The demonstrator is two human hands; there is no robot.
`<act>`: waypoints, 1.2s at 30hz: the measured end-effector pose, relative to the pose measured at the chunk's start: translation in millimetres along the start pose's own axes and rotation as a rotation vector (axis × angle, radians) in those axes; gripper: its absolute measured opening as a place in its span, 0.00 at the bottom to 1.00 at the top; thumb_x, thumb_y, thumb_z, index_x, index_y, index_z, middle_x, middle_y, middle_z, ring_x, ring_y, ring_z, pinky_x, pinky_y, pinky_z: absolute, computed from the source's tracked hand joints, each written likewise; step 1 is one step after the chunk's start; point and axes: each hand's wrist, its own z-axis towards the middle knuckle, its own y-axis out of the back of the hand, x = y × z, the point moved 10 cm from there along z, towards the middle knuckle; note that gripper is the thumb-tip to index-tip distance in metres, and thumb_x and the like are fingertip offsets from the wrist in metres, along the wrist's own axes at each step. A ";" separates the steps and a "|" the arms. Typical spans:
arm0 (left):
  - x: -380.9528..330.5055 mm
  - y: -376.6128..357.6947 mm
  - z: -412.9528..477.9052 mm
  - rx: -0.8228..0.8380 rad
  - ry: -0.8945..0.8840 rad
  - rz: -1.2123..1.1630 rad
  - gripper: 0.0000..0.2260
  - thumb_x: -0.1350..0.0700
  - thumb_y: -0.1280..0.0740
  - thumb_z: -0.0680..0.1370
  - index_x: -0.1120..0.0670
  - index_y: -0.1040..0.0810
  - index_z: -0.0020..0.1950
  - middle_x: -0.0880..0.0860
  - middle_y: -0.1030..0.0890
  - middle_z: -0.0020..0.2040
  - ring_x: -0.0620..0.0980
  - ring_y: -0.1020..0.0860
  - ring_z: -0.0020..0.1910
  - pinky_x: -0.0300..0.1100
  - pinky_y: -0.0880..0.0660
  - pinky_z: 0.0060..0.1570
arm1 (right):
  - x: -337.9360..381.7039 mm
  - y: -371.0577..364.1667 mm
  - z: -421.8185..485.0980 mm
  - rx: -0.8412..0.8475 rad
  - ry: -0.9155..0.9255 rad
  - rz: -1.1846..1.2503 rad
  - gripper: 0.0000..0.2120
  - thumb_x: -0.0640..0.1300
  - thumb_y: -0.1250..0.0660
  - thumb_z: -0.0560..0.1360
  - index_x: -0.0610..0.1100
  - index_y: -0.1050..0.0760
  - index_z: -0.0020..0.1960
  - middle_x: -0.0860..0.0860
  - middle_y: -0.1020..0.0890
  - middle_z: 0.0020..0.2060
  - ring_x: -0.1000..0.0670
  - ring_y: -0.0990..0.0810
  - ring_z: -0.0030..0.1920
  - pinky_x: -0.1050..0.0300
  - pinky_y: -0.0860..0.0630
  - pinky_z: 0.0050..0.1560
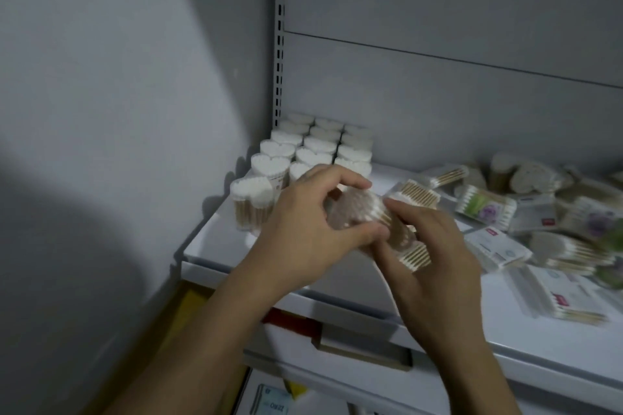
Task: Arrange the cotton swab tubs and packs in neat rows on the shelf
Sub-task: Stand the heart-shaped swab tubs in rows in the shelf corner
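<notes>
Now, your left hand has thumb and fingers curled round a heart-shaped cotton swab tub, tipped on its side at the centre of the frame, just above the front of the white shelf. Your right hand cups a second bundle of wooden-stick swabs from beneath, its thumb reaching to the first tub; blur hides whether that bundle is a tub or a pack. You seem to be turning the tub upright to match the standing tubs, which sit in three tidy rows at centre left beside the slotted upright. The loose packs lie heaped at the right, so much sorting is left, and the open spot looks to be the front of those rows
</notes>
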 end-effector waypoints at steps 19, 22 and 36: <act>40.9 32.4 -20.5 -0.165 -0.195 0.672 0.16 0.47 0.39 0.75 0.49 0.21 0.59 0.48 0.23 0.63 0.51 0.30 0.65 0.49 0.36 0.62 | -24.3 -57.2 -3.4 -0.040 -0.153 -0.003 0.17 0.44 0.28 0.73 0.50 0.24 0.60 0.55 0.22 0.50 0.52 0.20 0.46 0.50 0.20 0.46; 49.1 24.3 -21.7 -0.108 -0.161 0.700 0.17 0.46 0.41 0.74 0.49 0.21 0.57 0.47 0.20 0.59 0.50 0.27 0.61 0.46 0.38 0.60 | -25.6 -63.4 -2.6 -0.012 -0.157 -0.028 0.16 0.47 0.29 0.74 0.51 0.25 0.61 0.54 0.22 0.50 0.51 0.20 0.46 0.49 0.20 0.45; 13.2 -3.6 -5.0 -0.104 -0.268 0.641 0.13 0.47 0.38 0.75 0.49 0.22 0.56 0.47 0.21 0.56 0.50 0.27 0.59 0.50 0.34 0.59 | -29.6 -28.8 2.1 0.027 -0.101 -0.245 0.28 0.54 0.30 0.73 0.53 0.33 0.71 0.53 0.25 0.61 0.53 0.23 0.55 0.62 0.27 0.48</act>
